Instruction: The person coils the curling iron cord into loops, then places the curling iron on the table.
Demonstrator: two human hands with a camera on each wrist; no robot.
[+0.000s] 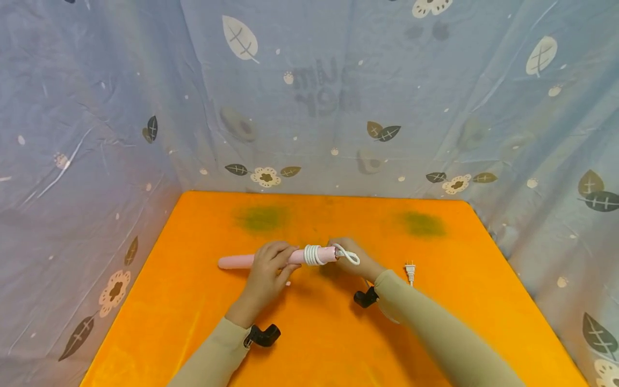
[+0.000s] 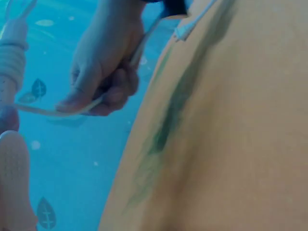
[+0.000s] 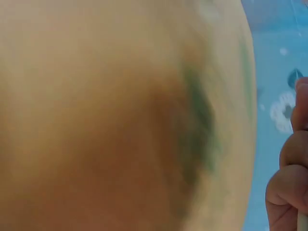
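A slim pink curling iron [image 1: 237,262], its exact kind judged from its shape and cord, is held above the table. My left hand [image 1: 267,271] grips it around the middle. White cord [image 1: 313,255] is wound in several turns round its handle, and a loop hangs at the right end. My right hand [image 1: 355,258] is beside that end, partly hidden behind it. In the left wrist view, the right hand [image 2: 108,67] pinches a stretch of the cord [image 2: 57,113] leading to the handle. Only curled fingers of the right hand [image 3: 288,183] show in the right wrist view.
A white two-pin plug [image 1: 410,271] lies on the orange table [image 1: 309,344] to the right of the right forearm. Patterned curtains [image 1: 309,107] rise behind and at both sides. Black wrist mounts [image 1: 265,336] stick out from both sleeves.
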